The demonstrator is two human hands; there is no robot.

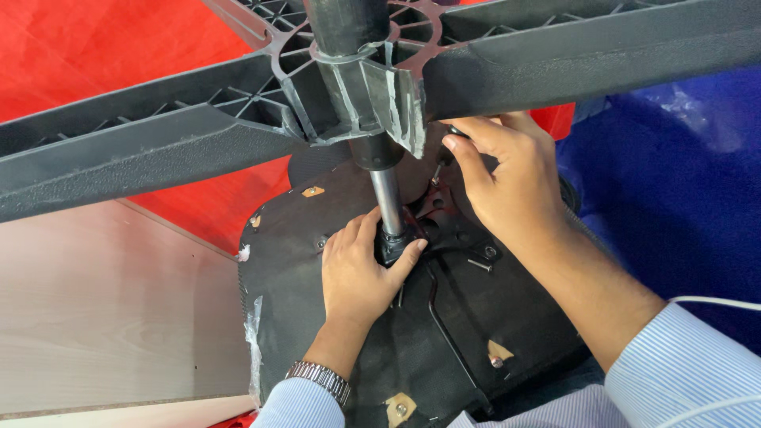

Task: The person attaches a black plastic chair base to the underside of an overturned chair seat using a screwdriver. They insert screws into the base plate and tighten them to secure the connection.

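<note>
While upturned, chair seat (476, 317): black underside faces up, 5-spoke base (158, 143) on top.
Left hand (357, 273): fingers curled around gas-lift column (387, 202) foot.
Right hand (503, 178): fingertips pinched at mechanism; held item hidden.

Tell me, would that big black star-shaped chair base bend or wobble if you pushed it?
The chair base probably stays stiff: thick ribbed plastic arms. It may wobble, perched high on one thin metal post that the left hand steadies.
</note>
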